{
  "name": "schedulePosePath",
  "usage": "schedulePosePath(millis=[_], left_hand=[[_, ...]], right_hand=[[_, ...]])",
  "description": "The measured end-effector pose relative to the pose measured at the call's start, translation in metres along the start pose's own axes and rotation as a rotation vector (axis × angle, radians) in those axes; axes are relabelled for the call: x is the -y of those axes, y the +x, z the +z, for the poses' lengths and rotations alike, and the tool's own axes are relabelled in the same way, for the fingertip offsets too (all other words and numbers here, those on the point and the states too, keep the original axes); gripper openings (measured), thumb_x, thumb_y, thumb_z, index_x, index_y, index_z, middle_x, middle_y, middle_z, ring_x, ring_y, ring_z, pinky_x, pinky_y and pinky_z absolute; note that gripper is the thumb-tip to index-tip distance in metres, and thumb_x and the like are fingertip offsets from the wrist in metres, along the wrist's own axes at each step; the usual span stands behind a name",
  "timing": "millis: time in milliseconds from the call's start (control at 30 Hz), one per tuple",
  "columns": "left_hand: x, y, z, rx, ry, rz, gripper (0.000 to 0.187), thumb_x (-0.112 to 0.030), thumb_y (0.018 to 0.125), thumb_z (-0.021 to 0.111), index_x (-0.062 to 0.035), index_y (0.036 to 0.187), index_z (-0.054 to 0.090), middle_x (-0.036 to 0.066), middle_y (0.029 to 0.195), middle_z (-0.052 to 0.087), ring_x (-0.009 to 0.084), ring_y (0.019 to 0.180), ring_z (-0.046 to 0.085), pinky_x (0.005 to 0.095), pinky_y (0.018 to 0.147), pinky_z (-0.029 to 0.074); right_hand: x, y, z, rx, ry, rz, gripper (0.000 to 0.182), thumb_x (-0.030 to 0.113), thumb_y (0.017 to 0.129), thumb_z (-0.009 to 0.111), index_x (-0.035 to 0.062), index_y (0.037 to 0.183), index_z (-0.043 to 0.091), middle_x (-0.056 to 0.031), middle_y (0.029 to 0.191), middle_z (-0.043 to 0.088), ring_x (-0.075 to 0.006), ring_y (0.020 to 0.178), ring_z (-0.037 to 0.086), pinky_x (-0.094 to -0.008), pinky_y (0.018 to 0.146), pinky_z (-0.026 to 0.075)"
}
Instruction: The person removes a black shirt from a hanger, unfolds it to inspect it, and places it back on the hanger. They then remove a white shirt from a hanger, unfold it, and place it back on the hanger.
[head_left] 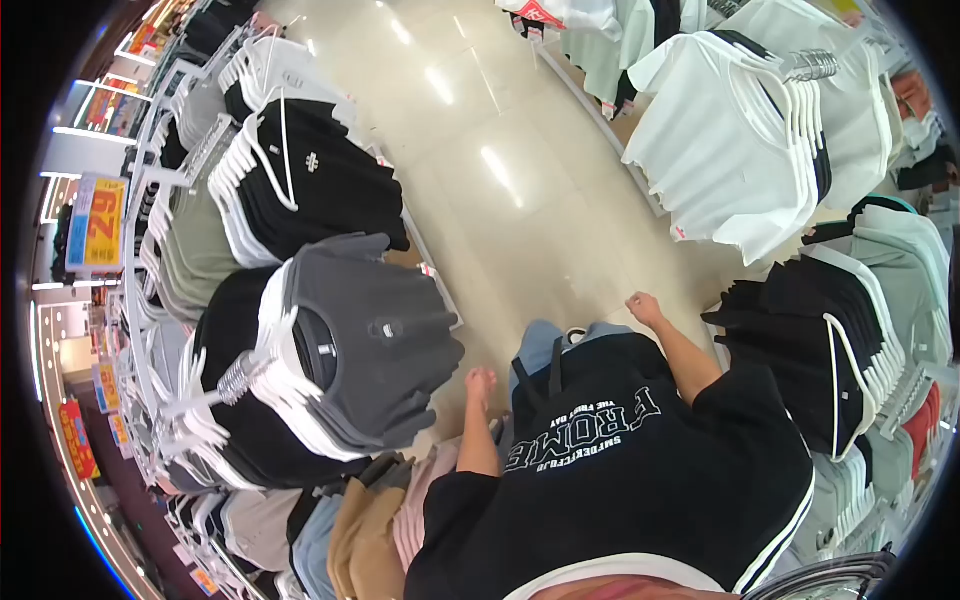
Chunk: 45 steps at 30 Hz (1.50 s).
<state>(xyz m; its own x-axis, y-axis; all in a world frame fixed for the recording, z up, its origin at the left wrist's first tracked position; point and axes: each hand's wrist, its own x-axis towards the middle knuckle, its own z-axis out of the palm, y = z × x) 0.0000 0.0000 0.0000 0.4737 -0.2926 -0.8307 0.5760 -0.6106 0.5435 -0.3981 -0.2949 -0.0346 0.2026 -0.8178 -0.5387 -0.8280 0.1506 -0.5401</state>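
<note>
My left hand [481, 384] hangs over the aisle with its fingers curled and nothing visible in them. It is nearest to a dark grey T-shirt [380, 325] at the front of a hanging row, and apart from it. On the other side, my right hand [645, 308] is closed in a loose fist, also with nothing visible in it. Black tops [775, 335] on white hangers are the closest garments to that hand, without contact. Between my hands lies my own black T-shirt [630, 460] with white lettering, above light blue jeans [537, 342].
Clothes racks line both sides of the tiled aisle floor [520, 220]. Black T-shirts [335, 170] hang farther up on the left, white tops [720, 140] on the right. Brown garments [365, 510] hang close at lower left. A yellow price sign [100, 222] stands at far left.
</note>
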Motion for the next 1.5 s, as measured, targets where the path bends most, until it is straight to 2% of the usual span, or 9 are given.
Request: schedulePosePath(millis=[167, 367, 500, 567, 767, 1067, 1200, 1333, 1500], left_hand=[[-0.023, 0.038, -0.009, -0.002, 0.126, -0.383, 0.012, -0.021, 0.093, 0.052, -0.0105, 0.099, 0.054, 0.007, 0.076, 0.061, 0.0181, 0.063, 0.058, 0.0311, 0.054, 0.048], [-0.125, 0.143, 0.008, -0.012, 0.11, -0.27, 0.012, -0.019, 0.091, 0.051, -0.0097, 0.097, 0.054, 0.009, 0.075, 0.063, 0.0181, 0.054, 0.059, 0.03, 0.042, 0.043], [-0.225, 0.194, 0.059, 0.068, 0.049, -0.127, 0.017, -0.022, 0.093, 0.05, -0.0073, 0.087, 0.057, 0.007, 0.071, 0.062, 0.0162, 0.057, 0.06, 0.0292, 0.047, 0.044], [-0.273, 0.203, 0.087, 0.14, 0.02, 0.009, 0.02, -0.026, 0.095, 0.051, -0.0074, 0.101, 0.056, 0.008, 0.082, 0.065, 0.0156, 0.067, 0.063, 0.0281, 0.051, 0.046], [-0.363, 0.219, 0.146, 0.251, 0.107, 0.063, 0.025, -0.029, 0.094, 0.054, -0.0095, 0.111, 0.052, 0.007, 0.09, 0.065, 0.016, 0.07, 0.063, 0.0265, 0.056, 0.046], [-0.39, 0.294, 0.097, -0.026, 0.111, -0.283, 0.019, -0.026, 0.09, 0.054, -0.0084, 0.096, 0.056, 0.008, 0.081, 0.065, 0.0184, 0.06, 0.062, 0.0283, 0.046, 0.041], [-0.471, 0.29, 0.127, -0.159, 0.197, -0.312, 0.015, -0.023, 0.089, 0.055, -0.009, 0.088, 0.058, 0.007, 0.074, 0.065, 0.0205, 0.055, 0.061, 0.0308, 0.044, 0.042], [-0.537, 0.338, 0.169, 0.014, 0.131, -0.108, 0.017, -0.023, 0.092, 0.054, -0.0058, 0.09, 0.057, 0.01, 0.075, 0.064, 0.0209, 0.059, 0.063, 0.0318, 0.045, 0.044], [-0.645, 0.362, 0.27, 0.138, 0.295, 0.097, 0.036, -0.028, 0.096, 0.052, -0.003, 0.122, 0.049, 0.014, 0.094, 0.065, 0.0216, 0.069, 0.065, 0.032, 0.052, 0.047]], right_hand=[[-0.019, -0.004, 0.011, -0.022, -0.01, 0.186, 0.036, 0.036, 0.083, 0.065, 0.0025, 0.095, 0.07, -0.0159, 0.086, 0.072, -0.0287, 0.081, 0.07, -0.0391, 0.082, 0.053], [0.061, 0.029, -0.005, -0.016, 0.1, 0.429, 0.035, 0.031, 0.082, 0.068, -0.0012, 0.097, 0.069, -0.0184, 0.09, 0.071, -0.0249, 0.076, 0.069, -0.0373, 0.071, 0.056], [0.124, 0.099, -0.032, -0.138, 0.263, 0.298, 0.034, 0.03, 0.086, 0.065, -0.0014, 0.098, 0.065, -0.0111, 0.077, 0.067, -0.0185, 0.066, 0.065, -0.0313, 0.059, 0.053], [0.175, 0.141, -0.054, -0.283, 0.285, 0.106, 0.031, 0.028, 0.091, 0.061, -0.0014, 0.1, 0.064, -0.0082, 0.074, 0.065, -0.016, 0.065, 0.063, -0.0305, 0.058, 0.051], [0.418, 0.18, -0.173, -0.338, 0.852, -0.271, 0.026, 0.021, 0.099, 0.053, -0.0003, 0.113, 0.058, -0.0084, 0.1, 0.066, -0.0149, 0.091, 0.063, -0.029, 0.079, 0.051], [0.607, 0.267, -0.344, -0.398, 0.981, -0.843, 0.026, 0.007, 0.098, 0.045, -0.0034, 0.121, 0.055, -0.0138, 0.123, 0.059, -0.0219, 0.119, 0.055, -0.0367, 0.102, 0.043], [0.616, 0.371, -0.383, -0.006, 1.551, -0.587, 0.031, 0.004, 0.095, 0.047, -0.0027, 0.124, 0.053, -0.0156, 0.125, 0.057, -0.0236, 0.123, 0.051, -0.0357, 0.104, 0.04], [0.59, 0.463, -0.385, -0.57, 1.448, -0.303, 0.035, 0.011, 0.092, 0.055, -0.0012, 0.124, 0.054, -0.0179, 0.122, 0.057, -0.0261, 0.111, 0.054, -0.0369, 0.094, 0.043], [0.569, 0.484, -0.383, -1.151, 0.466, -0.22, 0.056, 0.011, 0.08, 0.069, 0.0008, 0.131, 0.048, -0.0259, 0.132, 0.046, -0.0411, 0.12, 0.045, -0.0456, 0.103, 0.037]])
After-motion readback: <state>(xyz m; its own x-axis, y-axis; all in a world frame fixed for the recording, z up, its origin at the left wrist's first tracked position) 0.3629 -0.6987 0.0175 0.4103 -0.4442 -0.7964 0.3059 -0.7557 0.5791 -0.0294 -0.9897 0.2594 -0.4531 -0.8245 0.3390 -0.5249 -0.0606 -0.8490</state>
